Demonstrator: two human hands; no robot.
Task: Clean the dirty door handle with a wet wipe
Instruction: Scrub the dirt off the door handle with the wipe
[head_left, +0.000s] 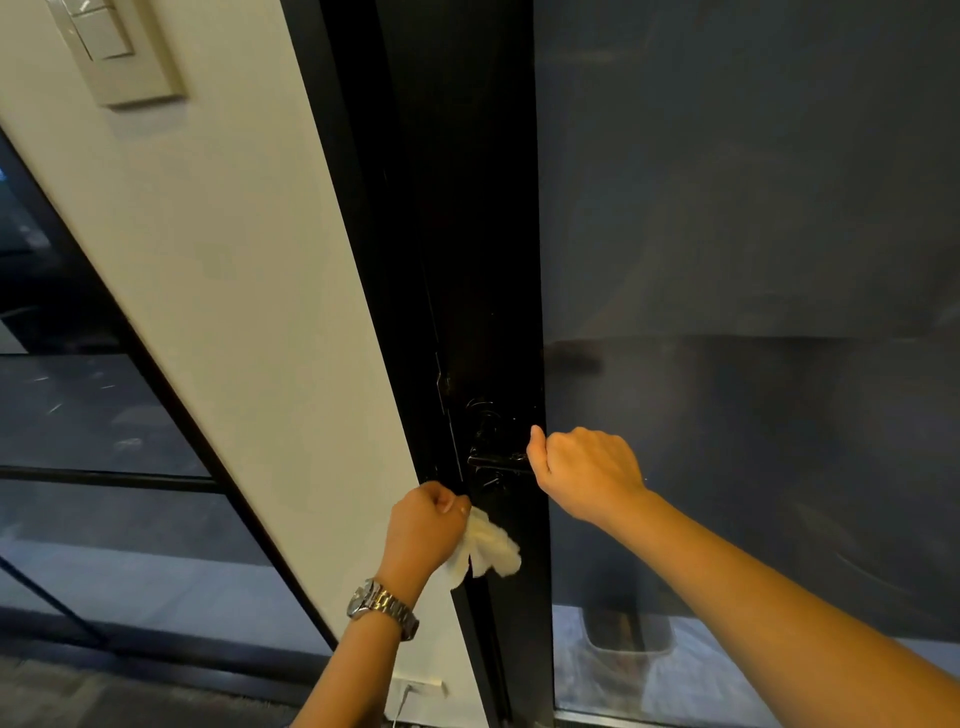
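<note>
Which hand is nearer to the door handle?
Right. The right hand grips the door handle at its end; the left hand, holding the wet wipe, sits below it, apart.

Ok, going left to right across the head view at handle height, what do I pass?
White wall → left hand gripping the wet wipe → door handle → right hand gripping the handle's end → dark glass pane.

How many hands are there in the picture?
2. The left hand grips a white wet wipe just below the door handle; the right hand holds the handle's outer end. None seems hidden.
</note>
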